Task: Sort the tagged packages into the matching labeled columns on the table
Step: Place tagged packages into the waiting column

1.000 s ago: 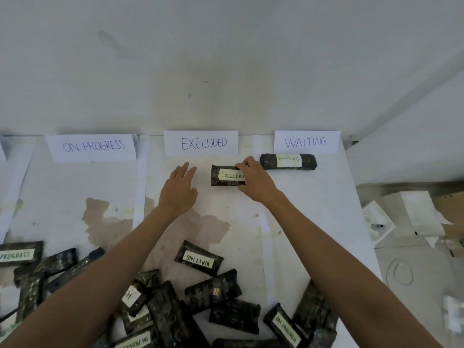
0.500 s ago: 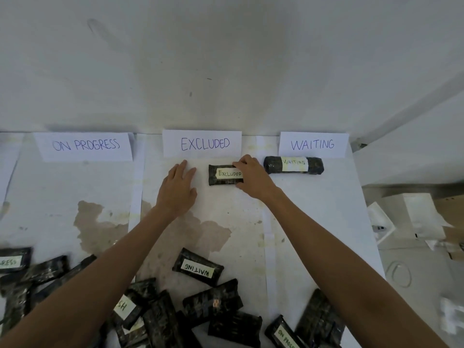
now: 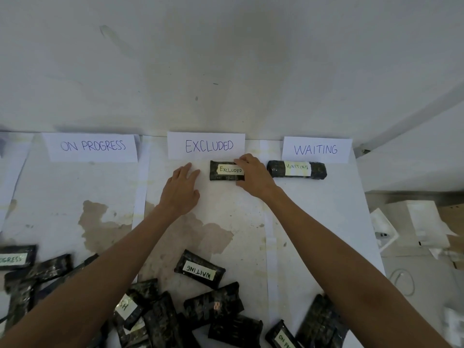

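Observation:
A dark package tagged EXCLUDED (image 3: 224, 170) lies flat just below the EXCLUDED sign (image 3: 206, 145). My right hand (image 3: 252, 175) grips its right end, fingers over the far edge and thumb at the near edge. To the left of the package, my left hand (image 3: 181, 190) rests flat on the table, fingers together, holding nothing. A package tagged WAITING (image 3: 296, 169) lies under the WAITING sign (image 3: 315, 149). The column under the ON PROGRESS sign (image 3: 92, 146) holds no package. A heap of dark packages (image 3: 213, 306) lies along the near edge, one tagged WAITING (image 3: 199, 272) on top.
White paper strips (image 3: 140, 187) divide the white table into columns, and a brown stain (image 3: 100, 222) marks the middle. A wall stands right behind the signs. Past the table's right edge, white boxes and papers (image 3: 414, 222) lie on the floor.
My right hand has slid the EXCLUDED package a little farther up toward its sign. My left hand moved up alongside it. The view shifted slightly.

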Demonstrator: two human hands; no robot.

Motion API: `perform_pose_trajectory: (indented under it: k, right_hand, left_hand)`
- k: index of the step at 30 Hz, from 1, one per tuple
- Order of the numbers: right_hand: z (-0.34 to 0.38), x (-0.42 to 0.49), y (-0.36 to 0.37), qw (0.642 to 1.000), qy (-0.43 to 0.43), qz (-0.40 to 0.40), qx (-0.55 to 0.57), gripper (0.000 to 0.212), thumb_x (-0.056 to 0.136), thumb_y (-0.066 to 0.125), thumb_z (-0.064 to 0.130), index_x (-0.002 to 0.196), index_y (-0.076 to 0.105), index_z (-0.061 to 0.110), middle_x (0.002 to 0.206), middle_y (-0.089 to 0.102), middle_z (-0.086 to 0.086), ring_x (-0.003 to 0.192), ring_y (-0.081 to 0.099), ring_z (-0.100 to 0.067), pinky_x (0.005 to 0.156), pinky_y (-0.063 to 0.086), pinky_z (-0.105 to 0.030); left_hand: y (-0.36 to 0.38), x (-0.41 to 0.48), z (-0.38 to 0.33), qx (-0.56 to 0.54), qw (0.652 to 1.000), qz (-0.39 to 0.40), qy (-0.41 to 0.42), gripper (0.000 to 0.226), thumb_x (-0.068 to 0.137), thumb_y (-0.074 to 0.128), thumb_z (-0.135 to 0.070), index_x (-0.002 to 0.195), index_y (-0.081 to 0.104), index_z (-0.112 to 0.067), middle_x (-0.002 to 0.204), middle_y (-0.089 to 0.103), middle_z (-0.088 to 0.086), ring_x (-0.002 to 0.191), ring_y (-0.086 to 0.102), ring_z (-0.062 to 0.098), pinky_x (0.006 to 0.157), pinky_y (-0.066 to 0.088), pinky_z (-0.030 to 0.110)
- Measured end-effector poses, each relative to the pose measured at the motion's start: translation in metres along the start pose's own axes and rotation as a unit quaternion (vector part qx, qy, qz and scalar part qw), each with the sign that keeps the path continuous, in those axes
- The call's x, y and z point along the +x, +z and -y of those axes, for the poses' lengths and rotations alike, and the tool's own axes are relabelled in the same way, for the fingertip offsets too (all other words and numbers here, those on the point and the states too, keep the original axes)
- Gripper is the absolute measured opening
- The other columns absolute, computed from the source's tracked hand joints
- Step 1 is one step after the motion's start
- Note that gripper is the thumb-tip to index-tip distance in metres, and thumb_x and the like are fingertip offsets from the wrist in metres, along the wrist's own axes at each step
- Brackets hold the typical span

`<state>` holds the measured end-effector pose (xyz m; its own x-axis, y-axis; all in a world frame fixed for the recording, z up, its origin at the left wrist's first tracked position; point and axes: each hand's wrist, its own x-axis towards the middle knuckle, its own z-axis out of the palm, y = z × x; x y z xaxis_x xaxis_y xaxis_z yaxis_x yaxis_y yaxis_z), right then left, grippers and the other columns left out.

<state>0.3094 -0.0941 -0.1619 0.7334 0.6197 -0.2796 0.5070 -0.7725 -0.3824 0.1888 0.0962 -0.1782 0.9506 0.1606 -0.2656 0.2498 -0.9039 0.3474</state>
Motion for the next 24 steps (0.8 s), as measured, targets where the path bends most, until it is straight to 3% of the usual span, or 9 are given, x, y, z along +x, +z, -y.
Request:
perform_pose_trajectory:
  k: [6, 12, 16, 19, 22, 24]
  right_hand:
    - [0.024, -0.029, 0.000, 0.999, -0.019, 0.001, 0.038, 0.055, 0.087, 0.060, 0.010, 0.139, 0.041, 0.011, 0.136, 0.042, -0.010, 0.118, 0.047, -0.028, 0.100, 0.042, -0.038]
    - [0.065, -0.082, 0.014, 0.994, -0.051, 0.065, 0.066, 0.049, 0.088, 0.057, 0.010, 0.136, 0.046, 0.013, 0.135, 0.046, -0.008, 0.123, 0.045, -0.024, 0.103, 0.038, -0.035]
    - [0.092, -0.112, 0.041, 0.985, -0.048, 0.145, 0.077, 0.047, 0.085, 0.060, 0.016, 0.131, 0.050, 0.013, 0.122, 0.055, -0.007, 0.112, 0.052, -0.023, 0.095, 0.044, -0.037]
    - [0.108, -0.128, 0.068, 0.978, -0.058, 0.200, 0.030, 0.054, 0.079, 0.069, 0.034, 0.126, 0.051, 0.015, 0.118, 0.055, -0.007, 0.106, 0.054, -0.026, 0.084, 0.049, -0.038]
    - [0.118, -0.138, 0.086, 0.979, -0.071, 0.191, -0.031, 0.065, 0.075, 0.074, 0.039, 0.129, 0.046, 0.018, 0.120, 0.051, -0.006, 0.103, 0.054, -0.026, 0.077, 0.047, -0.037]
    - [0.123, -0.140, 0.088, 0.981, -0.062, 0.180, -0.032, 0.055, 0.076, 0.073, 0.033, 0.123, 0.050, 0.015, 0.112, 0.052, -0.006, 0.096, 0.055, -0.026, 0.069, 0.045, -0.034]
  left_hand:
    - [0.007, -0.042, -0.003, -0.036, 0.999, 0.002, -0.023, 0.056, 0.087, 0.054, -0.017, 0.140, 0.036, -0.011, 0.150, 0.029, 0.013, 0.136, 0.028, 0.032, 0.108, 0.031, 0.047]
    - [0.021, -0.099, -0.004, -0.066, 0.997, -0.012, -0.036, 0.055, 0.084, 0.053, -0.011, 0.137, 0.040, -0.008, 0.147, 0.035, 0.016, 0.132, 0.033, 0.034, 0.107, 0.033, 0.045]
    - [0.028, -0.126, 0.001, -0.081, 0.997, -0.011, -0.007, 0.053, 0.081, 0.054, -0.006, 0.133, 0.044, -0.005, 0.141, 0.041, 0.018, 0.126, 0.038, 0.038, 0.105, 0.036, 0.045]
    - [0.028, -0.138, 0.003, -0.096, 0.995, -0.008, -0.013, 0.049, 0.084, 0.054, -0.008, 0.132, 0.046, -0.006, 0.139, 0.043, 0.016, 0.125, 0.040, 0.037, 0.104, 0.037, 0.044]
    - [0.025, -0.148, 0.001, -0.131, 0.991, -0.018, -0.032, 0.046, 0.086, 0.052, -0.008, 0.131, 0.048, -0.008, 0.134, 0.047, 0.013, 0.122, 0.042, 0.032, 0.101, 0.040, 0.041]
    - [0.025, -0.155, 0.000, -0.160, 0.986, -0.025, -0.051, 0.045, 0.086, 0.052, -0.007, 0.131, 0.049, -0.009, 0.131, 0.048, 0.012, 0.121, 0.043, 0.030, 0.097, 0.042, 0.038]
